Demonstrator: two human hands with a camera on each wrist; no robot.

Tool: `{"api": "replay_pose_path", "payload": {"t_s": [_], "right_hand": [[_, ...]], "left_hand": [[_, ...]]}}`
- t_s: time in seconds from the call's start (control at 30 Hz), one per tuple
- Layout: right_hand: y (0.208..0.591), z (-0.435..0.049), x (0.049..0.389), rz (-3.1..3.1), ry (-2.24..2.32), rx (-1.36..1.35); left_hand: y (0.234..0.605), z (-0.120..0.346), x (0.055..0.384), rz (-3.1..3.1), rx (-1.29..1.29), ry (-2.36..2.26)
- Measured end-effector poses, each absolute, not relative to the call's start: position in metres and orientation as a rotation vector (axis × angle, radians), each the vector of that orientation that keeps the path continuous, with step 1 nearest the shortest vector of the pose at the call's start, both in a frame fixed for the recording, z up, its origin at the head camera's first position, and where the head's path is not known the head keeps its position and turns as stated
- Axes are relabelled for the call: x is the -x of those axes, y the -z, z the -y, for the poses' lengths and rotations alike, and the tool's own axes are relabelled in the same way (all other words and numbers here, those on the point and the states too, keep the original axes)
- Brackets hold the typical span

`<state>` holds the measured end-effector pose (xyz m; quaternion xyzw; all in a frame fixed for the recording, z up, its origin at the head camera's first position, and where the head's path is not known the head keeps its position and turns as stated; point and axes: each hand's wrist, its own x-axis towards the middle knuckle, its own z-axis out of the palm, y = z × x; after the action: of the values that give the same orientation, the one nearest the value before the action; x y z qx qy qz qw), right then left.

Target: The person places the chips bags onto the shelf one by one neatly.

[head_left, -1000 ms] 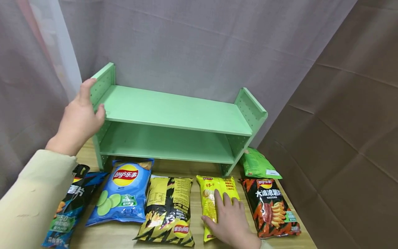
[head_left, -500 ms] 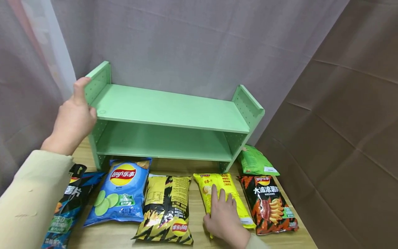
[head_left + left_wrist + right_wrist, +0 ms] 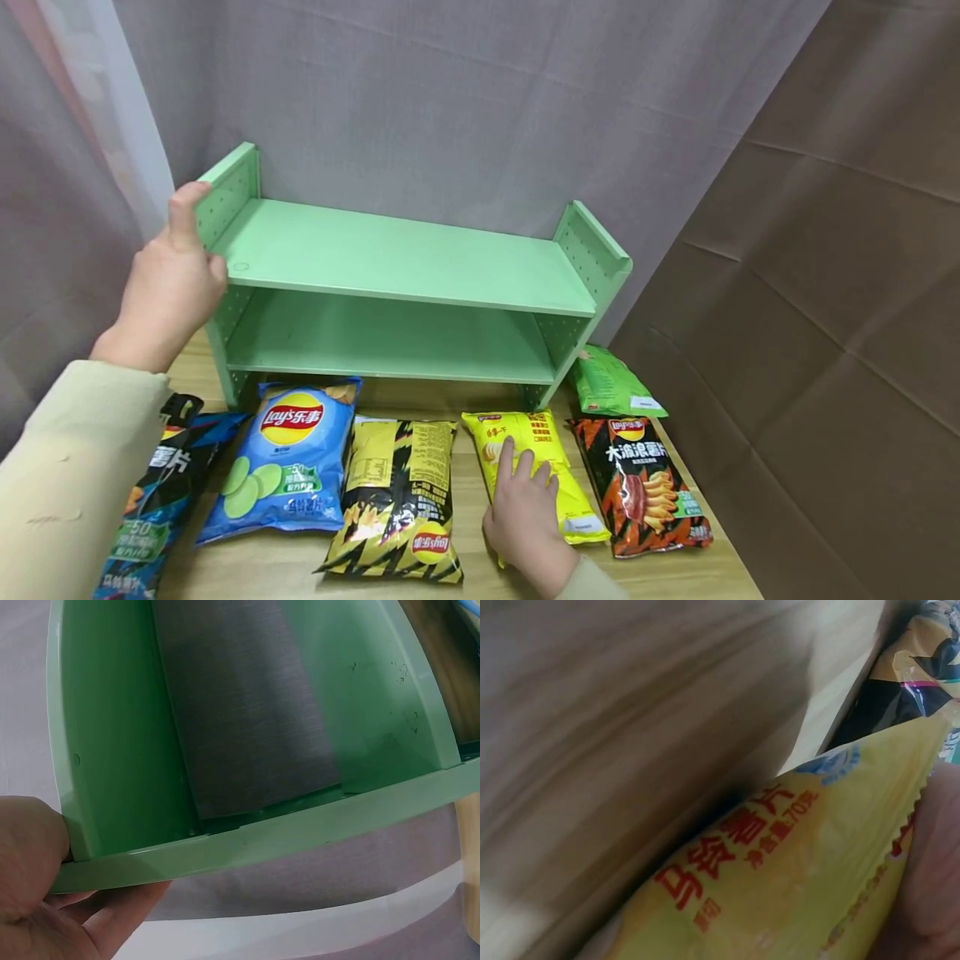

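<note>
My left hand (image 3: 168, 275) grips the upper left side panel of a light green two-tier shelf (image 3: 405, 254). In the left wrist view, the palm and fingers (image 3: 124, 911) lie on either side of the panel's edge (image 3: 247, 838). My right hand (image 3: 525, 517) holds a yellow bag of potato chips (image 3: 551, 467) lying on the table, fingers over its top face and thumb by its left edge. Close up in the right wrist view, the yellow bag's crimped end (image 3: 870, 892) lies against the palm; most fingers are hidden there.
To the left lie a yellow-black chip bag (image 3: 405, 492), a blue one (image 3: 288, 458) and a black-blue one (image 3: 161, 492). On the right are a black-red chip bag (image 3: 641, 483) and a green bag (image 3: 611, 383) beside the shelf. Grey and brown curtains stand behind.
The yellow bag has turned under my right hand, its near end swinging right towards the black-red bag. My left hand stays on the shelf; its thumb has drawn in. The view has shifted slightly.
</note>
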<state>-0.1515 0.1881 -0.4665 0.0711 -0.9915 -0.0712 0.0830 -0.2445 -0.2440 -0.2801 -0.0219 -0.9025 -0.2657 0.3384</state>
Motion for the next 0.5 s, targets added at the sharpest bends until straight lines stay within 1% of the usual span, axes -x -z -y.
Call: {"api": "replay_pose_path", "payload": {"t_s": [0.2,0.5], "right_hand": [[0.465,-0.186,0.152,2.923,0.291,-0.213],[0.452,-0.192,0.150,2.907,0.300,-0.237]], "left_hand": [[0.280,0.242,0.244,2.360,0.052,0.700],[0.280,0.239,0.241,2.384,0.045,0.710]]}}
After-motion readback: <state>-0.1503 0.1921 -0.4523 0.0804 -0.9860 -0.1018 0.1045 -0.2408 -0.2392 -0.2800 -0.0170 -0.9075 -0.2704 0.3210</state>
